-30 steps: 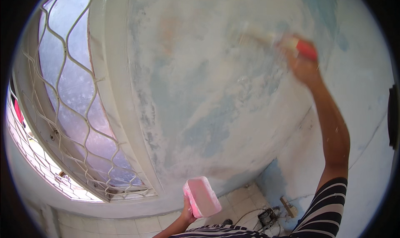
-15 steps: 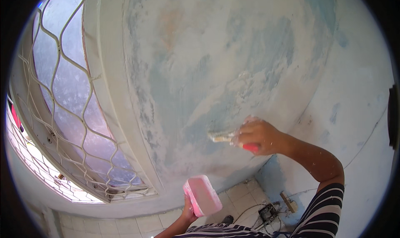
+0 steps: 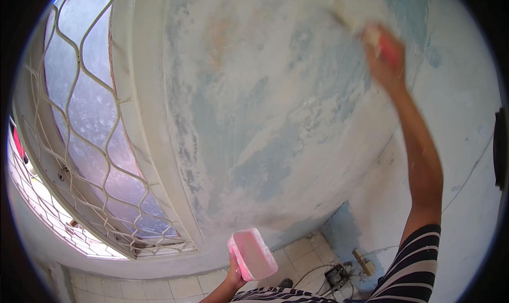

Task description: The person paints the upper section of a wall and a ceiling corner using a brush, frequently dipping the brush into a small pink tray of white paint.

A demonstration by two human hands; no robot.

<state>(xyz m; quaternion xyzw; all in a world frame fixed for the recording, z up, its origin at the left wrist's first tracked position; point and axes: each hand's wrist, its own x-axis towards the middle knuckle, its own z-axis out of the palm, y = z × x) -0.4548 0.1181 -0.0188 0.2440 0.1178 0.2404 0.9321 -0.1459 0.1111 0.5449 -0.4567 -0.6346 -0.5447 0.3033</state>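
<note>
My right hand (image 3: 386, 59) is raised high against the patchy blue and white wall (image 3: 275, 122), shut on a paintbrush (image 3: 366, 29) with a red handle. Its pale bristles are blurred and lie against the wall at the upper right. My left hand (image 3: 234, 274) is low near the bottom edge, holding a pink rectangular tub (image 3: 253, 254) tilted up by one end. The tub's inside looks pale pink; I cannot tell what is in it.
A window with a white wavy metal grille (image 3: 90, 144) and a thick white frame fills the left side. White floor tiles (image 3: 175, 287) lie below. A small dark box with cables (image 3: 336, 275) and a short wooden piece (image 3: 363, 261) sit on the floor by the wall's corner.
My right hand swept the brush down the wall to the lower middle, then back up to the upper right. The left hand and pink tub stayed put.
</note>
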